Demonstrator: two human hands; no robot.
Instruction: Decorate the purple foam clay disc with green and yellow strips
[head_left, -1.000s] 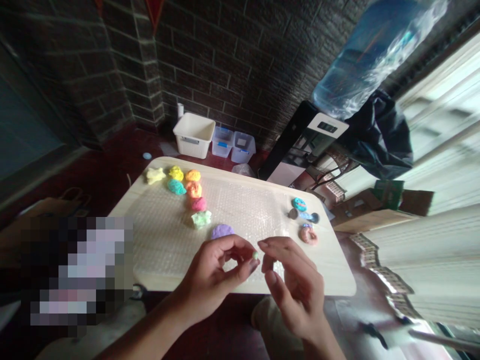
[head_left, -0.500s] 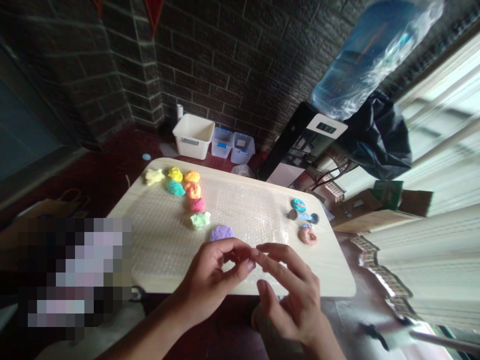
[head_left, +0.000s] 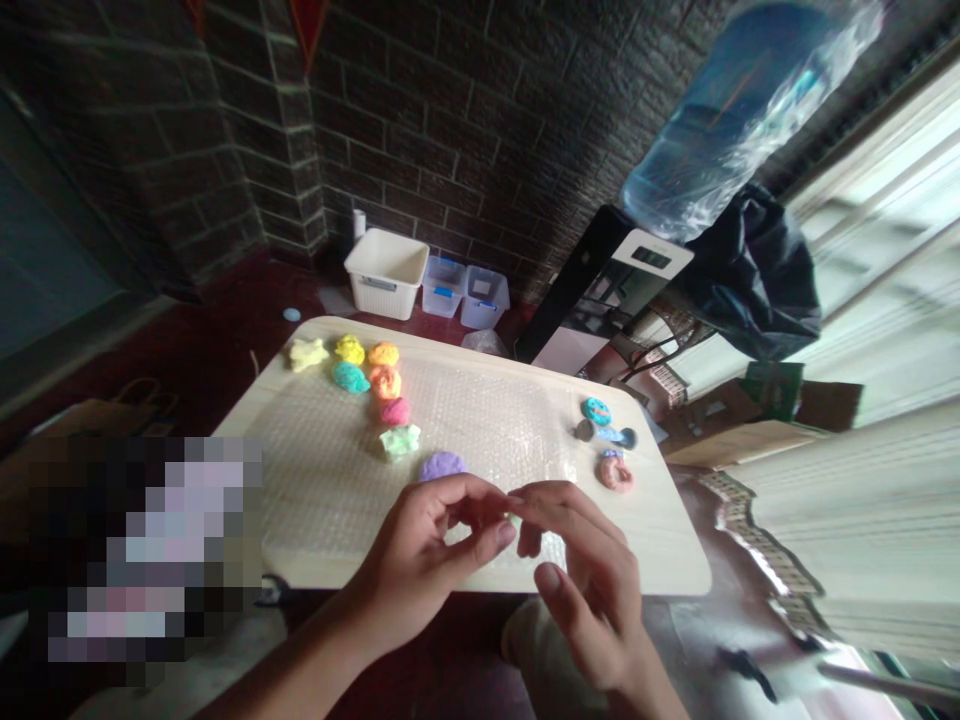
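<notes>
Left hand (head_left: 420, 545): fingers pinched on a small, pale-green, clay-like lump (head_left: 513, 519) above the rectangular, light wooden table (head_left: 660, 545). Right hand (head_left: 596, 570): fingers parted from the thumb, holding nothing visible; fingertips beside the lump, contact indistinct.

No legible lettering anywhere, the marks on the water dispenser (head_left: 651, 252) too small.

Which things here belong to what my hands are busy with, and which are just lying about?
Likely part of it:
small pale-green piece, pinched in the left hand, with the right hand close by
round purple clay-like lump, just beyond
other multicoloured clay-like shapes

Seemingly just lying about:
white plastic basket
two clear plastic boxes
blue plastic bottle
black plastic bag
</notes>
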